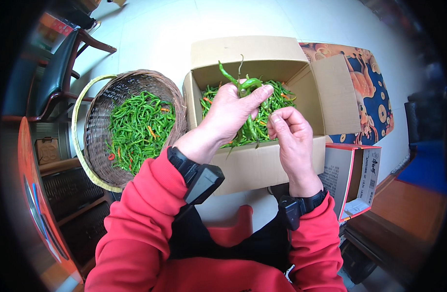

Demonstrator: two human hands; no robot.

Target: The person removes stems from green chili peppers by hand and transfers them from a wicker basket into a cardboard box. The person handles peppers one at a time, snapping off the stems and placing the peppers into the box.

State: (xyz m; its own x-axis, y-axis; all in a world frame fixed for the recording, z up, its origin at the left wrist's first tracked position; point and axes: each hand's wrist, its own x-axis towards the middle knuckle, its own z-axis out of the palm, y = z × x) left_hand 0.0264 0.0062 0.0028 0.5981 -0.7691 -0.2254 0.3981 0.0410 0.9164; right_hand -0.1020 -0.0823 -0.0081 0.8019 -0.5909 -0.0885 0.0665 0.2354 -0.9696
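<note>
My left hand (232, 109) grips a small bunch of green chili peppers (249, 126) over an open cardboard box (260, 168). Some of their tips and stems stick out above the thumb, others hang below the palm. Close by on the right, my right hand (291, 133) has its thumb and forefinger pinched together, apart from the bunch; no item shows plainly between them. Inside the box lie loose green chili peppers (278, 89) with a few orange ones, partly hidden by my hands. A round wicker basket (99, 120) on the left holds many more chili peppers (141, 126), mostly green.
A black-seated chair (59, 73) stands beyond the basket at the left. Right of the cardboard box are a patterned mat (377, 98) and a smaller open carton (336, 175) bearing writing. Between my legs shows a red stool (232, 230). Wooden furniture (409, 208) edges the right side.
</note>
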